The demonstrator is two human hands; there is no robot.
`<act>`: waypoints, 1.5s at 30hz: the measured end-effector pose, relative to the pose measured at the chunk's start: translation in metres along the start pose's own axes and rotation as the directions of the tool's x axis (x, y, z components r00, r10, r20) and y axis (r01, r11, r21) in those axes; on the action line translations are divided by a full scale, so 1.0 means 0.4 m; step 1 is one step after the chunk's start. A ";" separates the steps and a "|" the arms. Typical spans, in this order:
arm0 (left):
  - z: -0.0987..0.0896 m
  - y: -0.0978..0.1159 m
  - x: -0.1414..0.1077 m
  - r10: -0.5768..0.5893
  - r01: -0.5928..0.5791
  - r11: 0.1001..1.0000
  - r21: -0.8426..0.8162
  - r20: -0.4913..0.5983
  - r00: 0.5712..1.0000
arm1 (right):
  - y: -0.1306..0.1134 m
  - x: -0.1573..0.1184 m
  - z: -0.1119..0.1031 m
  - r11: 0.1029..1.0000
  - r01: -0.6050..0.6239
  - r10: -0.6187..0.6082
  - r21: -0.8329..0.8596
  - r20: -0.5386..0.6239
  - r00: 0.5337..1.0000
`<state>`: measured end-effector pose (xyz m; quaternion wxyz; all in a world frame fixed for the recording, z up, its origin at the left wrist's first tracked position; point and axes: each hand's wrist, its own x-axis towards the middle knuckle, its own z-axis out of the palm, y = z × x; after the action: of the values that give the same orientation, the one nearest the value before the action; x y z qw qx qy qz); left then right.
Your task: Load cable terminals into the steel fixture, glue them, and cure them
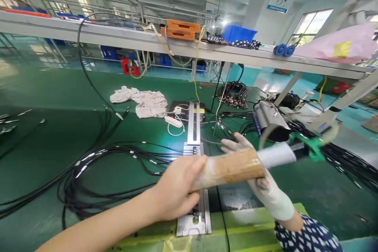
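Observation:
My left hand [181,185], bare, is closed around one end of a thick rod-like tool with a brown tape-wrapped handle [233,167]. The tool runs on to the right through a white section to a blurred green head with a pale loop. Behind the handle is my right hand [236,145], in a pale glove, its fingers stretched out; whether its palm touches the handle is hidden. Below and beyond my hands a long metal fixture [193,224] lies on the green work surface. Black cables [118,150] reach its middle from the left.
A crumpled white cloth [150,102] lies at the far left of the fixture, near a white inline switch [173,121]. To the right stand a metal box [271,120] and bundled black cables [233,94]. A raised shelf [118,37] crosses the back, bearing orange trays [180,30].

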<state>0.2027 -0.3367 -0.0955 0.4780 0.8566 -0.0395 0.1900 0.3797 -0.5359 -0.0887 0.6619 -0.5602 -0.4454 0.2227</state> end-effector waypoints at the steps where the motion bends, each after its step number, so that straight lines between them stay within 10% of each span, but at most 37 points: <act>1: 0.026 -0.007 -0.002 -0.008 0.007 1.000 0.005 0.083 0.997 | 0.013 -0.003 -0.003 0.994 -0.022 0.026 0.111 -0.031 0.999; 8: 0.105 -0.033 -0.027 -0.176 0.280 0.939 -0.201 0.420 0.890 | 0.096 -0.076 -0.039 0.852 -0.170 0.279 0.495 -0.154 0.948; 14: 0.132 -0.058 0.002 -0.237 0.739 0.428 -0.520 0.724 0.647 | 0.096 -0.085 -0.100 0.838 -0.113 0.318 0.534 -0.309 0.897; 19: 0.114 -0.057 0.029 -0.292 0.800 0.217 -0.559 0.745 0.600 | 0.128 -0.081 -0.148 0.852 -0.287 0.389 0.439 -0.163 0.907; 23: 0.050 -0.095 0.085 -0.365 0.723 0.271 -0.635 0.627 0.688 | 0.119 -0.108 -0.260 0.936 -0.104 0.286 0.337 -0.554 0.782; 26: 0.026 -0.146 0.197 -0.578 0.598 0.549 -0.584 0.252 0.776 | 0.106 -0.128 -0.319 0.937 -0.057 0.284 0.345 -0.653 0.702; 29: 0.050 -0.200 0.351 -0.565 0.504 0.767 -0.398 -0.044 0.824 | 0.115 -0.128 -0.303 0.920 -0.059 0.309 0.388 -0.623 0.719; 33: 0.098 -0.260 0.479 -0.451 0.408 0.844 -0.347 -0.049 0.891 | 0.150 -0.113 -0.251 0.928 -0.163 0.318 0.336 -0.482 0.817; 37: 0.065 -0.308 0.410 -0.378 0.356 0.916 -0.184 -0.104 0.920 | 0.130 -0.081 -0.276 0.811 -0.530 0.573 0.248 -0.156 0.805; 40: 0.000 -0.333 0.294 -0.351 0.347 0.936 -0.053 -0.121 0.928 | 0.046 -0.012 -0.317 0.716 -0.684 0.650 -0.143 -0.222 0.727; 43: -0.049 -0.354 0.205 -0.268 0.284 0.939 0.194 -0.104 0.958 | -0.043 0.088 -0.304 0.763 -0.475 0.192 -0.440 -0.547 0.815; 45: -0.061 -0.373 0.171 -0.207 0.230 0.895 0.382 -0.101 0.973 | -0.059 0.143 -0.241 0.869 -0.172 -0.166 -0.464 -0.601 0.782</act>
<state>0.2962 -0.2280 -0.1789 0.3166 0.9278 0.1095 0.1638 0.4848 -0.5493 -0.0448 0.6050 -0.7525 -0.2422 -0.0955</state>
